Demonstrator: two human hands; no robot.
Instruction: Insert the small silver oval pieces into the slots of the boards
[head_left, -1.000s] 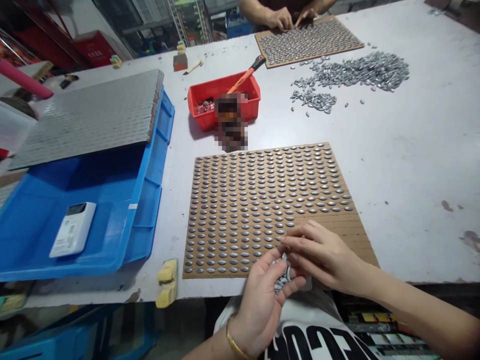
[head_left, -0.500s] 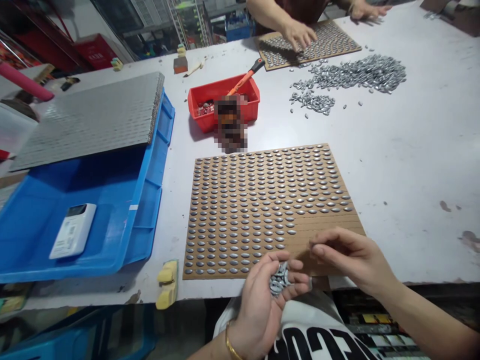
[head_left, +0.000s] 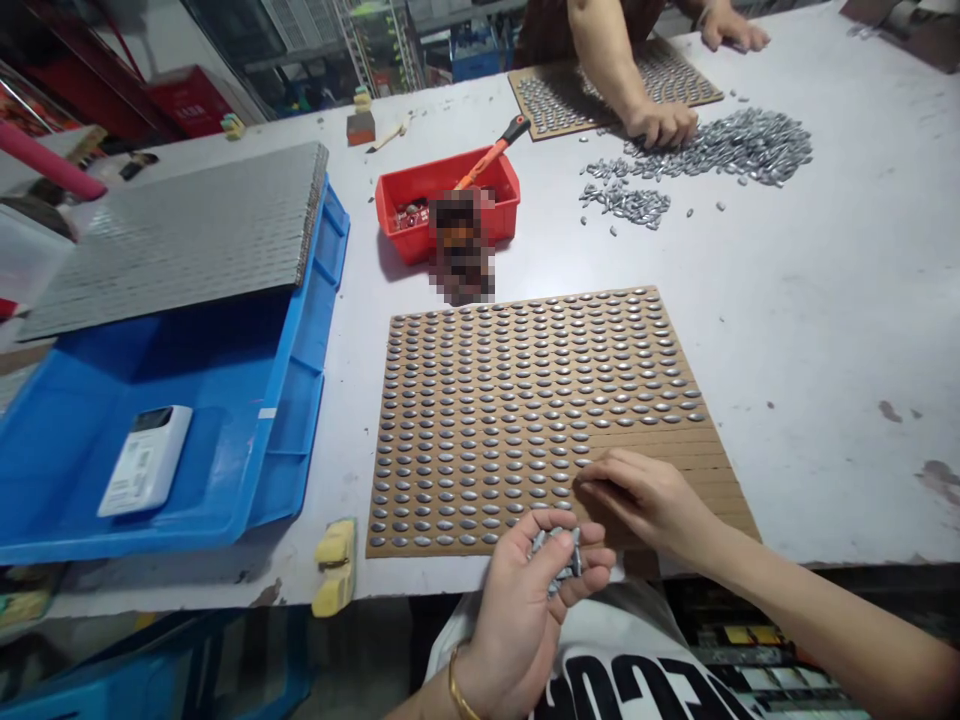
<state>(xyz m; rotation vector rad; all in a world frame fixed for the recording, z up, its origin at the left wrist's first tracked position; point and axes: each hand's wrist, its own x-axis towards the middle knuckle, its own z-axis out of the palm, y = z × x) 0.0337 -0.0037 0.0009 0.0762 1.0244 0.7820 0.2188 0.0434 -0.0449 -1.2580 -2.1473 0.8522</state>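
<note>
Silver pieces [head_left: 490,469] (in rows) dot the brown board [head_left: 675,440].

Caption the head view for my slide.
Silvery pieces in the left hand, right hand at a partly filled brown board.

Free: white table [head_left: 810,330], right of near board [head_left: 675,445] | Blocks left: blue crate [head_left: 298,425] | Blocks far: red bin [head_left: 409,243], loose metal pieces [head_left: 761,148], 1 co-worker's hand [head_left: 661,125]

2 bare forearms [head_left: 817,615] angle inward: left hand [head_left: 525,590] cupped (palm up), right hand [head_left: 649,497] pinched.
</note>
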